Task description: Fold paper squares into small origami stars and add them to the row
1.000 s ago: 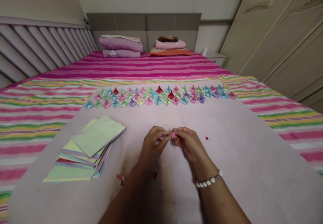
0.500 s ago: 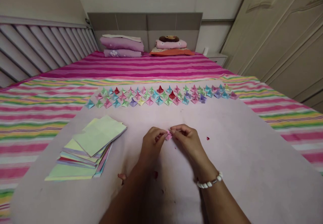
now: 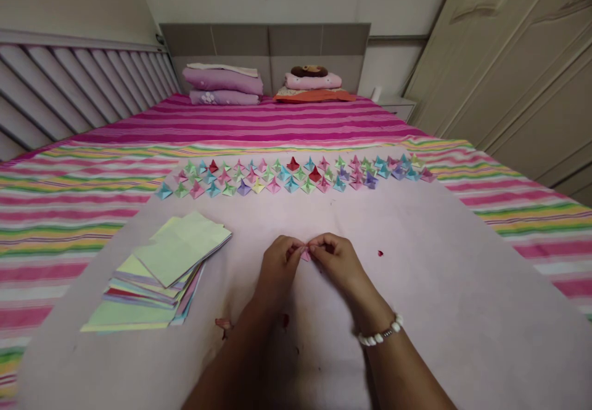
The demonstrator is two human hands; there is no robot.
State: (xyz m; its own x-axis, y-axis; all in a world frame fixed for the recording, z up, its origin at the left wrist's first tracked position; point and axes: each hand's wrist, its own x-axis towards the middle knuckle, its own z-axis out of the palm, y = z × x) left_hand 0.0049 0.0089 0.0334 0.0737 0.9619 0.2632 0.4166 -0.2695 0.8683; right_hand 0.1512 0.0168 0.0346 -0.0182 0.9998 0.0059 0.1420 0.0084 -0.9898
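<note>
A small folded pink paper piece [image 3: 305, 254] is between my hands, above the middle of the pale board. My left hand [image 3: 280, 268] pinches its left side between thumb and fingers. On its right side my right hand [image 3: 337, 259] pinches it the same way, a white bead bracelet [image 3: 383, 335] round the wrist. Fingertips hide much of the piece. Farther off, several small folded paper shapes [image 3: 291, 185] in blue, green, pink, red, purple and yellow stand in rows. To the left lies a stack of coloured paper sheets [image 3: 182, 246], pale green on top.
The pale board [image 3: 439, 311] rests on a striped bedspread [image 3: 504, 197]. Red paper scraps [image 3: 380, 253] are scattered on it, one reddish scrap [image 3: 224, 323] beside my left forearm. Folded bedding [image 3: 224, 83] is piled by the headboard [image 3: 240, 40]; a slatted rail [image 3: 83, 89] runs along the left.
My right hand has come slightly left and closed in on the pink paper, now pinching it. The pink piece shows at a different angle, pointing downward. My left hand has barely shifted.
</note>
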